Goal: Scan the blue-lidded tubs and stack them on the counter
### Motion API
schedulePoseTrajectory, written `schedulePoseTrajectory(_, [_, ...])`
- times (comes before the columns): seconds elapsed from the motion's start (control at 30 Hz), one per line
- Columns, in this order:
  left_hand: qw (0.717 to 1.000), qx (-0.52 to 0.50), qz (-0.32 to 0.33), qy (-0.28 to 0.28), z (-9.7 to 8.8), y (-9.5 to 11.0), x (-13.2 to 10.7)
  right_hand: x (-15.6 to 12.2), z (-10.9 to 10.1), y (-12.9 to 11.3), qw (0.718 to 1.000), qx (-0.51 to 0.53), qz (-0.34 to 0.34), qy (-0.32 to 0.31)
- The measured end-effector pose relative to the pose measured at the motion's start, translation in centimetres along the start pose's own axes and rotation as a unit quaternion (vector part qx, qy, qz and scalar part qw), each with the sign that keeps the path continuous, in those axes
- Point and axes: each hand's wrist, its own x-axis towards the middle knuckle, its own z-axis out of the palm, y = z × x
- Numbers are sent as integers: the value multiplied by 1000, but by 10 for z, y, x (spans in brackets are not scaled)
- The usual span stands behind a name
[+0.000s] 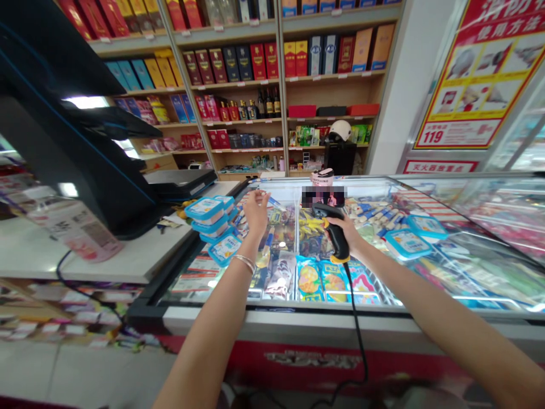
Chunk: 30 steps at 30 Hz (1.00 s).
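My right hand (349, 232) is wrapped round the handle of a black barcode scanner (334, 230), held over the glass lid of a chest freezer (298, 309); its black cable hangs down toward me. My left hand (256, 209), with a silver bracelet on the wrist, reaches out over the glass with loosely curled fingers and holds nothing I can see. Just left of it stands a stack of blue-rimmed tubs (213, 218), with one more tub (225, 249) lying tilted in front. Two further blue-rimmed tubs (406, 243) lie on the glass to the right of the scanner.
A black till screen (63, 142) stands on the white counter (128, 258) at left. A person in a pink cap (322, 178) stands beyond the freezer. Shelves of boxed bottles (238, 62) line the back wall. A red poster (481, 74) hangs at right.
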Motion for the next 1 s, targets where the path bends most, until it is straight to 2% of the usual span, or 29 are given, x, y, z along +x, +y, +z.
schedulePoseTrajectory(0.1, [997, -81, 14, -10, 5, 0, -5, -2, 2, -1, 1000, -12, 3, 9])
schedulePoseTrajectory(0.4, [993, -17, 114, -27, 4, 13, -18, -5, 5, -6, 1000, -24, -1, -3])
schedulePoseTrajectory(0.63, [987, -38, 156, -30, 6, 12, -19, -7, 4, -7, 1000, -28, 11, -7])
schedulePoseTrajectory(0.77, [982, -90, 161, -51, 7, 13, -24, -7, 7, -7, 999, -30, 2, -13])
schedulePoseTrajectory(0.87, [972, -142, 166, -88, 11, 16, -30, -8, 7, -26, 998, -23, -57, -13])
schedulePoseTrajectory(0.93, [965, -168, 167, -112, 20, 24, -38, -11, 0, -51, 993, -13, -117, 0])
schedulePoseTrajectory(1.0, [961, -185, 160, -131, 35, 38, -50, -17, -15, -80, 984, -5, -178, 20])
